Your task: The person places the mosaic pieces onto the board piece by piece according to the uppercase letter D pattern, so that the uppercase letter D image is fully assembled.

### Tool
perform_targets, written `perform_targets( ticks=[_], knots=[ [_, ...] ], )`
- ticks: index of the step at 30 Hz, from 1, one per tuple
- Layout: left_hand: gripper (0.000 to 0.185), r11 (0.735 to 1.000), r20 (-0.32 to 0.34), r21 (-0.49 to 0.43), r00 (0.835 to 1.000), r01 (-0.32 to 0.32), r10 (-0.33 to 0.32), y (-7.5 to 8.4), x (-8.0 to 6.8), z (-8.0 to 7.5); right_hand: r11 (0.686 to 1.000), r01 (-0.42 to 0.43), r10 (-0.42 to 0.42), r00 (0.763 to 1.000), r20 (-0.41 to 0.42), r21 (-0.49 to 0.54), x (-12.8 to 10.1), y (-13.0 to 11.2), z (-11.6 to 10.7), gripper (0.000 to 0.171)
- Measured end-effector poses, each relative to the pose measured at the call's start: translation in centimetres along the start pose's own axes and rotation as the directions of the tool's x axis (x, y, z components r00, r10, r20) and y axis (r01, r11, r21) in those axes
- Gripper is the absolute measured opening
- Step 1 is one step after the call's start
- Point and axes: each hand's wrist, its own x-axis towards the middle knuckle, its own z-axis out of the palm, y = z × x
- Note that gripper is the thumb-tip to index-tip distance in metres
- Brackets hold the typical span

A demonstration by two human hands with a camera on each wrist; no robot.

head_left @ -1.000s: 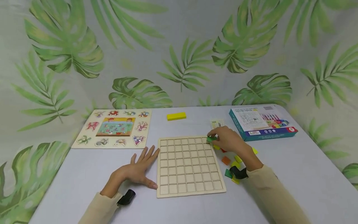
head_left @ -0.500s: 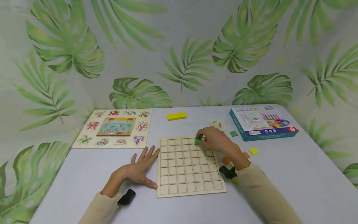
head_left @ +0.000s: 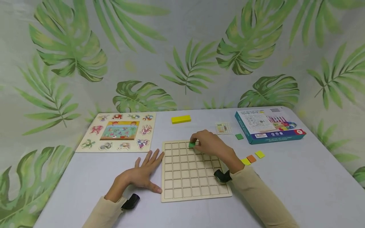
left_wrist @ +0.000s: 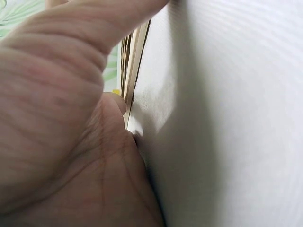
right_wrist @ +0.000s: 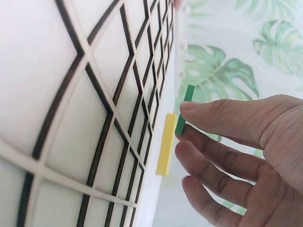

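Observation:
A pale wooden grid board (head_left: 188, 183) lies flat in the middle of the table, all its visible cells bare. My right hand (head_left: 206, 144) hovers over the board's far row and pinches a small green square tile (head_left: 192, 145) between thumb and fingers; the right wrist view shows the green tile (right_wrist: 184, 109) edge-on just above the grid board (right_wrist: 94, 118). My left hand (head_left: 142, 174) lies flat with spread fingers on the table, touching the board's left edge. In the left wrist view the left hand (left_wrist: 71, 118) fills the frame beside the board's edge (left_wrist: 135, 61).
Loose tiles lie right of the board: one green tile (head_left: 239, 136), a yellow tile (head_left: 246, 161), an orange tile (head_left: 251, 158), another yellow tile (head_left: 259, 154). A blue game box (head_left: 269, 124), a pattern card (head_left: 223, 128), a yellow block (head_left: 181, 119) and an animal peg puzzle (head_left: 118, 131) stand farther back.
My right hand has carried the green tile leftward from the board's far right corner to the middle of its far row. The left hand has stayed put.

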Motion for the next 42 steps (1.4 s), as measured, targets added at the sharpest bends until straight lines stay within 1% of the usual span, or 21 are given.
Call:
perform_targets(
  ticks=[4,7,13,18,23,25,29,32,38,42],
  knots=[
    [0.135,1.000,0.002,0.020,1.000,0.003,-0.003,-0.1,0.1,0.0,1.000,-0.004,0.004,1.000,0.013,0.001,0.4,-0.5,0.1,0.019],
    [0.135,0.999,-0.001,0.034,1.000,0.004,-0.004,-0.2,0.1,-0.1,1.000,0.010,-0.010,1.000,0.020,0.003,0.8,-1.1,0.2,0.019],
    [0.136,1.000,0.004,0.024,1.000,-0.003,0.003,-0.2,0.1,0.0,1.000,0.017,-0.017,1.000,0.024,-0.006,1.4,-1.9,0.7,0.019],
    [0.136,1.000,-0.003,0.025,1.000,0.006,-0.006,-0.2,0.0,0.1,0.998,0.058,-0.057,0.998,0.023,-0.031,2.0,-3.0,1.5,0.014],
    [0.134,1.000,-0.012,0.030,1.000,-0.010,0.011,0.0,0.1,0.2,0.994,0.071,-0.068,0.997,0.038,-0.087,2.1,-4.0,2.1,0.010],
    [0.134,0.999,-0.015,0.035,1.000,-0.011,0.011,0.0,0.1,0.1,0.991,0.088,-0.084,0.996,0.035,-0.104,2.1,-4.2,2.3,0.009],
    [0.135,1.000,-0.015,0.031,1.000,-0.001,0.002,0.0,0.1,0.1,0.985,0.132,-0.129,0.991,0.031,-0.111,2.3,-4.5,2.8,0.008],
    [0.134,1.000,-0.015,0.023,1.000,-0.001,0.002,0.0,0.1,0.1,0.982,0.148,-0.146,0.989,0.029,-0.114,2.4,-4.7,3.1,0.008],
    [0.134,1.000,-0.018,0.018,1.000,-0.004,0.004,0.0,0.0,0.2,0.978,0.137,-0.134,0.991,0.025,-0.160,2.6,-4.7,3.6,0.012],
    [0.133,1.000,-0.022,0.019,1.000,-0.003,0.003,0.1,-0.2,0.1,0.978,0.105,-0.094,0.993,0.069,-0.180,2.3,-4.7,3.6,0.013]
  ],
)
